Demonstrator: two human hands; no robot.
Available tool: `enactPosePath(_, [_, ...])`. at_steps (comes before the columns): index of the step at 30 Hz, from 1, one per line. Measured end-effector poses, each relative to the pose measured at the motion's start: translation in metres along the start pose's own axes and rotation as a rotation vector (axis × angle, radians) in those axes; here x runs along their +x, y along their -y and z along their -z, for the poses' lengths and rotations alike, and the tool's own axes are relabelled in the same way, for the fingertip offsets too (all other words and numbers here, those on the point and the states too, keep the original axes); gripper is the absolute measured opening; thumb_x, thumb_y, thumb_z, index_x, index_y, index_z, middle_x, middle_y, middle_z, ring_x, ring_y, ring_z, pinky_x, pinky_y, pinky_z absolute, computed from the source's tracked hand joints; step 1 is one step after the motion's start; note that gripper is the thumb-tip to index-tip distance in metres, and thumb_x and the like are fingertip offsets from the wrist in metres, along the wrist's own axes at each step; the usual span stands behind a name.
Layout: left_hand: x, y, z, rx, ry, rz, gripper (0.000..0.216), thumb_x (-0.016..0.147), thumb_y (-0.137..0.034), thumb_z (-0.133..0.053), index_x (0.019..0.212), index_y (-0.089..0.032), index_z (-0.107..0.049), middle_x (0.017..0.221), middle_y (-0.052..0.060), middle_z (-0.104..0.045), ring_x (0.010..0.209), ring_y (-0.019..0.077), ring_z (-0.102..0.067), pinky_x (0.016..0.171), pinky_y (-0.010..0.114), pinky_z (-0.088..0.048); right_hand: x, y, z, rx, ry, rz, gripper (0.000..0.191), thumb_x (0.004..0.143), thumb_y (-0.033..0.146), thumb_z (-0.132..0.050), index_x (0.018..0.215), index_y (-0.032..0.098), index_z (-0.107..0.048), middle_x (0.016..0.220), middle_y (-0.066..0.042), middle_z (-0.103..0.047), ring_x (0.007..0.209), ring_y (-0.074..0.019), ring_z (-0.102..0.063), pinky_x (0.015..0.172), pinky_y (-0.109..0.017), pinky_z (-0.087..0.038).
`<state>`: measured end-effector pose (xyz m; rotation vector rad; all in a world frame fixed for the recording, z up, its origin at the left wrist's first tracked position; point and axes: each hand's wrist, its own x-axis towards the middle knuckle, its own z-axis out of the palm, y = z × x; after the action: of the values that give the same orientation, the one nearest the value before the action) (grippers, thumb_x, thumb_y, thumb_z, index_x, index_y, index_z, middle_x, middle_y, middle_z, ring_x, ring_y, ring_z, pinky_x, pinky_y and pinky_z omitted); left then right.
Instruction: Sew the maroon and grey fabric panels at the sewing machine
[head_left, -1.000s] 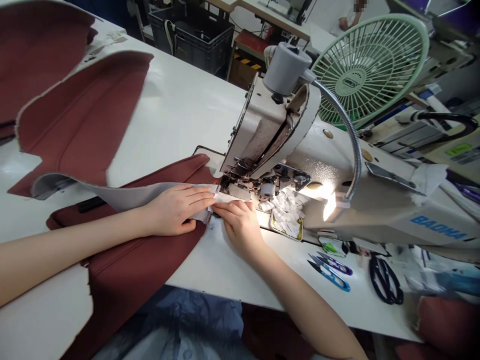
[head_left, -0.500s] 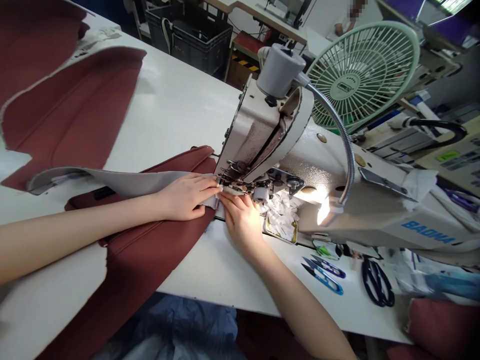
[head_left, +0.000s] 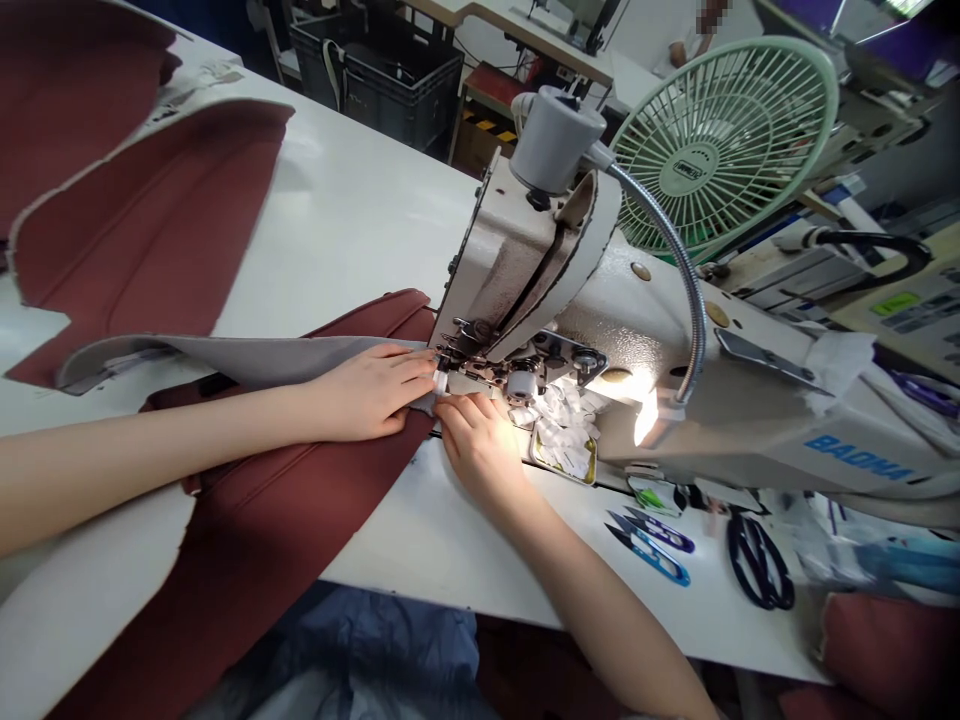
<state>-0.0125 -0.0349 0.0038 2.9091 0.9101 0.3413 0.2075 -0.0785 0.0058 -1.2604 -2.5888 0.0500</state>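
My left hand (head_left: 375,388) lies flat with stretched fingers on a grey fabric strip (head_left: 262,358) over a maroon fabric piece (head_left: 322,500). Its fingertips reach the needle area of a sewing machine (head_left: 517,270). Close in front of it, my right hand (head_left: 484,445) is bent with its fingers together below the machine head, beside the fabric edge. Its fingertips are partly hidden, so what they pinch cannot be made out. A small white piece (head_left: 441,383) shows between the two hands' fingertips. White labels (head_left: 566,415) lie heaped in a small tray just right of my right hand.
Blue thread snips (head_left: 660,560), purple snips (head_left: 667,530) and a black-handled tool (head_left: 759,562) lie to the right. More maroon fabric (head_left: 157,220) covers the table's left side. Behind stand a green fan (head_left: 720,150) and a dark crate (head_left: 382,90). A lit lamp (head_left: 646,420) hangs beside the machine.
My right fingertips have drawn slightly back from the left fingertips, and the small white piece now shows between them. The maroon fabric under my left forearm has shifted slightly.
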Motion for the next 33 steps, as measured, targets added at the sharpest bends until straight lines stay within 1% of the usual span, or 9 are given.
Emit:
enactPosePath(2, [-0.005, -0.002, -0.002, 0.024, -0.013, -0.016, 0.042, 0.086, -0.018, -0.054, 0.128, -0.013, -0.056, 0.138, 0.015, -0.057, 0.132, 0.0278, -0.049, 0.112, 0.042, -0.034, -0.001, 0.001, 0.000, -0.019, 0.009, 0.049, 0.023, 0.097, 0.015, -0.047, 0.103, 0.017, -0.069, 0.105, -0.006, -0.073, 0.092, -0.0188, -0.058, 0.079, -0.033, -0.041])
enactPosePath(5, [-0.010, 0.001, -0.008, 0.021, -0.036, -0.064, 0.043, 0.088, -0.018, -0.052, 0.131, -0.013, -0.054, 0.140, 0.015, -0.055, 0.134, 0.0277, -0.046, 0.113, 0.041, -0.033, -0.002, 0.002, 0.001, -0.044, 0.033, 0.068, 0.022, 0.097, 0.014, -0.049, 0.107, 0.017, -0.068, 0.104, -0.007, -0.072, 0.094, -0.0195, -0.058, 0.079, -0.035, -0.040])
enactPosePath(8, [-0.009, 0.008, -0.010, 0.006, -0.033, -0.107, 0.042, 0.088, -0.018, -0.052, 0.130, -0.012, -0.055, 0.138, 0.015, -0.056, 0.134, 0.0280, -0.047, 0.113, 0.041, -0.034, -0.003, 0.004, 0.002, -0.075, 0.031, 0.067, 0.023, 0.097, 0.014, -0.048, 0.107, 0.017, -0.069, 0.104, -0.007, -0.072, 0.095, -0.0203, -0.057, 0.079, -0.036, -0.039])
enactPosePath(14, [0.003, 0.024, -0.009, -0.004, -0.013, -0.108, 0.042, 0.088, -0.019, -0.052, 0.129, -0.015, -0.056, 0.135, 0.014, -0.059, 0.130, 0.0259, -0.051, 0.110, 0.040, -0.038, 0.001, 0.004, 0.001, -0.094, 0.030, 0.011, 0.028, 0.098, 0.014, -0.046, 0.116, 0.017, -0.067, 0.119, -0.009, -0.069, 0.100, -0.0216, -0.056, 0.080, -0.037, -0.040])
enactPosePath(19, [0.016, 0.041, -0.007, 0.003, -0.021, -0.160, 0.036, 0.085, -0.019, -0.055, 0.122, -0.015, -0.058, 0.124, 0.014, -0.064, 0.123, 0.0260, -0.055, 0.105, 0.038, -0.042, 0.007, 0.003, 0.000, -0.154, 0.049, -0.038, 0.033, 0.098, 0.016, -0.045, 0.124, 0.017, -0.065, 0.126, -0.009, -0.066, 0.102, -0.0234, -0.058, 0.082, -0.038, -0.044])
enactPosePath(24, [0.028, 0.056, -0.005, 0.018, -0.065, -0.250, 0.033, 0.086, -0.017, -0.053, 0.118, -0.016, -0.061, 0.120, 0.014, -0.065, 0.121, 0.0260, -0.056, 0.109, 0.039, -0.039, 0.011, 0.004, 0.000, -0.201, 0.060, -0.128, 0.038, 0.094, 0.017, -0.048, 0.129, 0.018, -0.062, 0.121, -0.012, -0.067, 0.100, -0.0262, -0.059, 0.081, -0.039, -0.048])
enactPosePath(29, [0.030, 0.062, -0.005, -0.023, -0.056, -0.230, 0.033, 0.085, -0.016, -0.054, 0.117, -0.019, -0.063, 0.121, 0.013, -0.065, 0.119, 0.0252, -0.057, 0.111, 0.039, -0.038, 0.013, 0.005, 0.000, -0.201, 0.035, -0.145, 0.037, 0.094, 0.019, -0.049, 0.129, 0.018, -0.062, 0.115, -0.014, -0.066, 0.098, -0.0263, -0.059, 0.081, -0.039, -0.048])
enactPosePath(33, [0.027, 0.059, -0.006, -0.038, -0.045, -0.219, 0.035, 0.085, -0.017, -0.054, 0.120, -0.019, -0.063, 0.123, 0.013, -0.065, 0.120, 0.0254, -0.057, 0.110, 0.039, -0.039, 0.011, 0.008, -0.002, -0.177, 0.005, -0.129, 0.034, 0.096, 0.021, -0.046, 0.125, 0.018, -0.064, 0.114, -0.013, -0.066, 0.097, -0.0248, -0.057, 0.081, -0.039, -0.047])
